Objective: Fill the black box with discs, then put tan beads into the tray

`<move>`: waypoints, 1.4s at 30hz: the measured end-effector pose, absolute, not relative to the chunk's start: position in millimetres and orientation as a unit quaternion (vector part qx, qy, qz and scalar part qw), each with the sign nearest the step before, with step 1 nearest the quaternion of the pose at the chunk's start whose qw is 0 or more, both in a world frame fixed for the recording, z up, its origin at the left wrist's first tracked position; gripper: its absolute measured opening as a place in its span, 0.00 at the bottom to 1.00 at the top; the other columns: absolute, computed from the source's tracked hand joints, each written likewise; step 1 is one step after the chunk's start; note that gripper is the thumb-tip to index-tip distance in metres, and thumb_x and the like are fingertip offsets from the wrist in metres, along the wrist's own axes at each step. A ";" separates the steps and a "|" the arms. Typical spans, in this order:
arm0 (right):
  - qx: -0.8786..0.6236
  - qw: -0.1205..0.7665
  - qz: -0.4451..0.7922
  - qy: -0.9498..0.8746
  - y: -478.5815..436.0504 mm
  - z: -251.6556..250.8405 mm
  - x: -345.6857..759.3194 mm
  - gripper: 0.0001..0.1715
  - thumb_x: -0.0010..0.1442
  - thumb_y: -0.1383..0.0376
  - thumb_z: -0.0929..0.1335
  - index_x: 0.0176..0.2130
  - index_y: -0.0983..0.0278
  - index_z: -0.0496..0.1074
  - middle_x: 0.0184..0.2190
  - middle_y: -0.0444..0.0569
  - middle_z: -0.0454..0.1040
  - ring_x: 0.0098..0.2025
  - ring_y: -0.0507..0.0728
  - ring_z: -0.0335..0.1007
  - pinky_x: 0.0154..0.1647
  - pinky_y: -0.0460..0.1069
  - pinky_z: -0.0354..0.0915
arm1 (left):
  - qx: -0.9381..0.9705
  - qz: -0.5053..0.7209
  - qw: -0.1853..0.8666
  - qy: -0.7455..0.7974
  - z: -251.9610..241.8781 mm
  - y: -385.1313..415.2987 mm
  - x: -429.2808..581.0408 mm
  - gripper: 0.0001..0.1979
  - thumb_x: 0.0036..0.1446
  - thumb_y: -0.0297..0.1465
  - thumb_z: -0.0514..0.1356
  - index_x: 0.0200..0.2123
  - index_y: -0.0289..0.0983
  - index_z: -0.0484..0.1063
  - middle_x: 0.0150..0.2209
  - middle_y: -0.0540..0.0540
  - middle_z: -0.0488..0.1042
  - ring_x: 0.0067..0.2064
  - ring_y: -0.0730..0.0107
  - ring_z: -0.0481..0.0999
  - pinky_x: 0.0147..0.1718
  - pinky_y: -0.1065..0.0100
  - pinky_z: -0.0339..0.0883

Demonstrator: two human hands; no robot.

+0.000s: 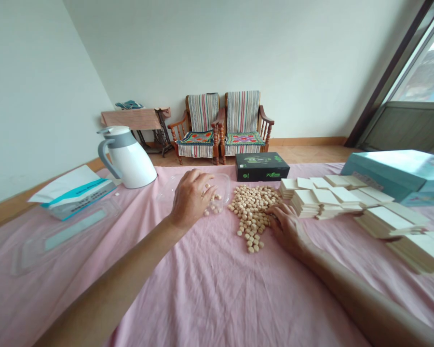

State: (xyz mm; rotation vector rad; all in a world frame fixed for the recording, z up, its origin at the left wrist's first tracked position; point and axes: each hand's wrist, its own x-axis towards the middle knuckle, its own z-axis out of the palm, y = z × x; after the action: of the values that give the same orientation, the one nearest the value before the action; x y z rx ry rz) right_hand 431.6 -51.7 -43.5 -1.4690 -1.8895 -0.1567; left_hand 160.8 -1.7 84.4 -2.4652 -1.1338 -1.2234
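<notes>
My left hand (192, 198) hovers over a shallow clear plastic container (168, 189), palm down, its fingers bent and apart. Several small round pale wooden pieces (214, 208) lie in the container under those fingertips. To the right is a large heap of the same wooden pieces (253, 205), spread on the pink cloth. My right hand (288, 226) rests at the heap's right edge, fingers loosely bent and touching the nearest pieces. Its palm is hidden from view.
A black box (262, 166) stands behind the heap. Stacks of pale flat tiles (342, 197) and a light blue box (398, 176) occupy the right. At left are a white jug (132, 161), a tissue pack (77, 193) and a clear lid (65, 236) on the pink tablecloth (202, 289).
</notes>
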 end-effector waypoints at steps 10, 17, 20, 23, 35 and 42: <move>-0.570 0.366 -0.058 -0.733 -51.3 -44.0 432.2 0.09 0.61 0.67 0.61 0.39 0.63 0.70 0.40 0.53 0.70 0.44 0.61 0.63 0.45 0.56 0.63 | -0.908 -0.187 -0.116 -0.355 9.4 -39.6 201.3 0.06 0.52 0.26 0.61 0.33 0.37 0.66 0.35 0.47 0.70 0.37 0.66 0.71 0.35 0.68 0.64; -0.575 0.365 -0.052 -0.731 -53.6 -40.6 430.2 0.09 0.61 0.67 0.61 0.39 0.63 0.70 0.40 0.53 0.70 0.45 0.61 0.63 0.46 0.56 0.63 | -0.906 -0.234 -0.120 -0.332 11.6 -42.2 199.1 0.05 0.54 0.21 0.56 0.32 0.37 0.65 0.33 0.48 0.70 0.35 0.69 0.71 0.35 0.70 0.64; -0.575 0.364 -0.055 -0.731 -53.1 -41.7 430.9 0.09 0.61 0.67 0.61 0.39 0.63 0.70 0.40 0.53 0.70 0.45 0.61 0.63 0.46 0.56 0.63 | -0.897 -0.309 -0.077 -0.308 35.8 -42.8 194.4 0.04 0.56 0.22 0.55 0.32 0.37 0.66 0.34 0.48 0.69 0.35 0.70 0.70 0.35 0.70 0.64; -0.573 0.361 -0.052 -0.734 -52.6 -42.4 431.7 0.09 0.61 0.67 0.61 0.39 0.63 0.70 0.40 0.52 0.70 0.45 0.61 0.64 0.46 0.56 0.63 | -0.860 -0.399 -0.004 -0.320 60.6 -33.0 183.2 0.04 0.58 0.23 0.55 0.33 0.37 0.67 0.34 0.48 0.69 0.34 0.71 0.70 0.34 0.70 0.65; -0.568 0.365 -0.063 -0.735 -51.1 -43.7 432.8 0.09 0.60 0.68 0.62 0.39 0.63 0.70 0.40 0.52 0.71 0.45 0.61 0.64 0.46 0.57 0.63 | -0.822 -0.448 0.073 -0.342 58.8 -8.2 158.3 0.07 0.59 0.25 0.55 0.41 0.37 0.69 0.39 0.45 0.71 0.42 0.67 0.72 0.43 0.65 0.68; -0.560 0.364 -0.067 -0.741 -49.4 -47.6 435.8 0.09 0.60 0.68 0.62 0.39 0.63 0.70 0.40 0.52 0.71 0.45 0.61 0.64 0.45 0.56 0.63 | -0.919 -0.258 -0.078 -0.286 25.8 -41.4 192.9 0.04 0.60 0.26 0.55 0.35 0.36 0.69 0.35 0.46 0.71 0.38 0.69 0.72 0.39 0.69 0.67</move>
State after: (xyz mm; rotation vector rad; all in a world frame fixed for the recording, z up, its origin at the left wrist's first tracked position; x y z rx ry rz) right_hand 435.8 -49.4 -47.6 -1.4405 -1.9066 -0.1717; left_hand 192.9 -41.4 25.8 -3.0423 -0.9478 -0.8522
